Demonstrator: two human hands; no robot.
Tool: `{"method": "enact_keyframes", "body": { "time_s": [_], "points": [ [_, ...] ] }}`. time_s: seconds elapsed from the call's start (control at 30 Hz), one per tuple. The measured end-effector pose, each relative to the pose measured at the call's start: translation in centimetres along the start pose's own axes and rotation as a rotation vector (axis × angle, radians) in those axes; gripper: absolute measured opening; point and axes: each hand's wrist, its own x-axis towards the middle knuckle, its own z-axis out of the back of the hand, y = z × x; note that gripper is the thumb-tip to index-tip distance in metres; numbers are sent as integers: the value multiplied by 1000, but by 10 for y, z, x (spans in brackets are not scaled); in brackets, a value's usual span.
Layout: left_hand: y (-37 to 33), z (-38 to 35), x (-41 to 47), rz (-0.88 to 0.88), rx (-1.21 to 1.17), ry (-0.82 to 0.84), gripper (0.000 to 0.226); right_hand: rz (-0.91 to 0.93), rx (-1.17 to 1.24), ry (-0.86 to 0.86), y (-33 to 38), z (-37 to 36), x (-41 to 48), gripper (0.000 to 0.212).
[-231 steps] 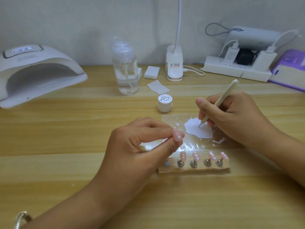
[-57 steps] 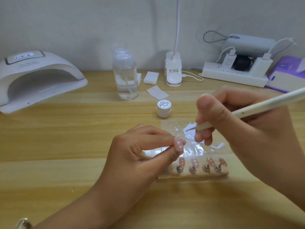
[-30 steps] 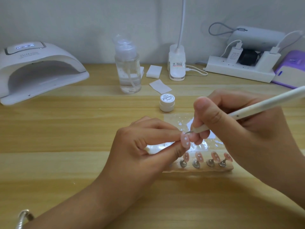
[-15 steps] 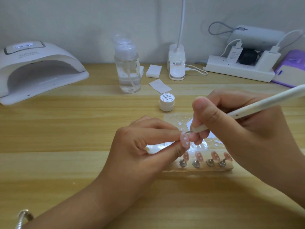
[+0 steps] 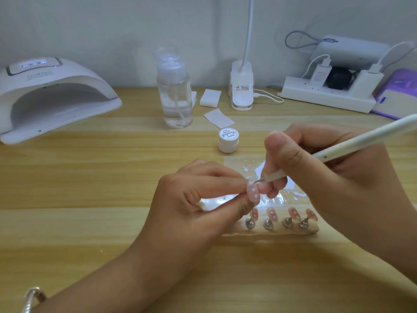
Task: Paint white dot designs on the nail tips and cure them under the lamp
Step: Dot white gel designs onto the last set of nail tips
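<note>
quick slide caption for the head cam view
Left hand holds a pink nail tip while the right hand points a dotting pen at its upper edge.

Pink nail tip [image 5: 252,192] with white dots, pinched in my left hand [image 5: 198,199], fine point of the white dotting pen [image 5: 352,145] in my right hand [image 5: 327,177] touching its upper edge, four dotted pink tips [image 5: 272,214] upright on a stand [image 5: 282,232] just below, white curing lamp [image 5: 52,96] at far left, display lit
</note>
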Motion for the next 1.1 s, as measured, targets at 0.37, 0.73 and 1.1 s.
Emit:
{"method": "enact_keyframes", "body": {
  "time_s": [0.37,0.73,1.1],
  "points": [
    [0,0,-1,42,-5,-24,7,96,122,-195,0,19,22,36],
    [2,5,0,118,-217,-45,8,161,-777,-6,-15,71,-10,18],
    [5,6,1,108,-203,-61,9,342,-1210,87,-42,71,-56,32]
  ]
}}
